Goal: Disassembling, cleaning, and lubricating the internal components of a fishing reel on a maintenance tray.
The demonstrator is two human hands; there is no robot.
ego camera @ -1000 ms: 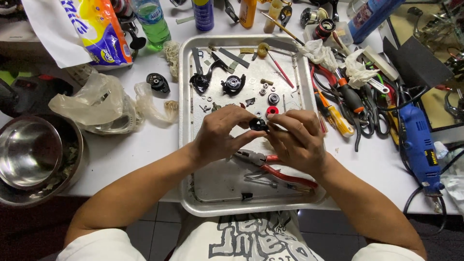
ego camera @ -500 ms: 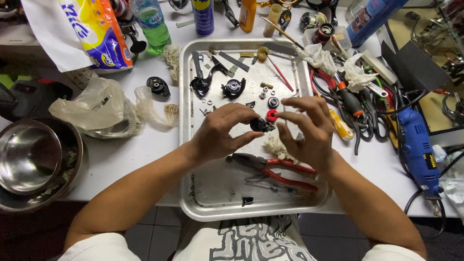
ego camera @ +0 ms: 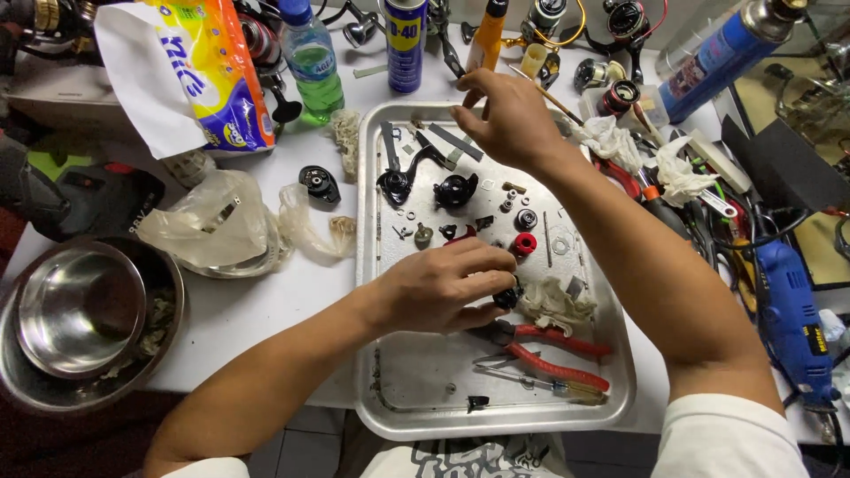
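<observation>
At the far left two nested steel bowls [ego camera: 80, 323] sit at the table edge, well apart from the work, seemingly kept aside for waste or rinsing; something pale lies between them. Next to them a crumpled clear plastic bag [ego camera: 217, 226] lies beside a single black round part [ego camera: 317, 184], which rests alone on the white tabletop just outside the metal tray [ego camera: 398, 416].

The tray serves as a catch-all: its raised rim keeps small washers, screws and black housings from rolling off. These pieces lie spread out singly in its upper half, each apart from the next so that each can be picked out.

The left hand [ego camera: 438, 288] rests over the tray's middle, fingers curled narrow around a small black part [ego camera: 507, 296], pinched at the fingertips and held low over the tray, so a dropped piece would land inside. Just right of it lie a red ring-shaped piece [ego camera: 525, 243] and a crumpled pale rag [ego camera: 553, 305]. Red-handled pliers [ego camera: 553, 350] lie below, within easy reach of either hand.

The right hand [ego camera: 509, 115] stretches to the tray's top edge, fingers drawn together at the tips near a thin stick [ego camera: 553, 99] by the orange bottle [ego camera: 487, 35]; whether it holds anything cannot be told. At the far right, a blue power tool [ego camera: 792, 319] lies among loose tools, clear of the tray.
</observation>
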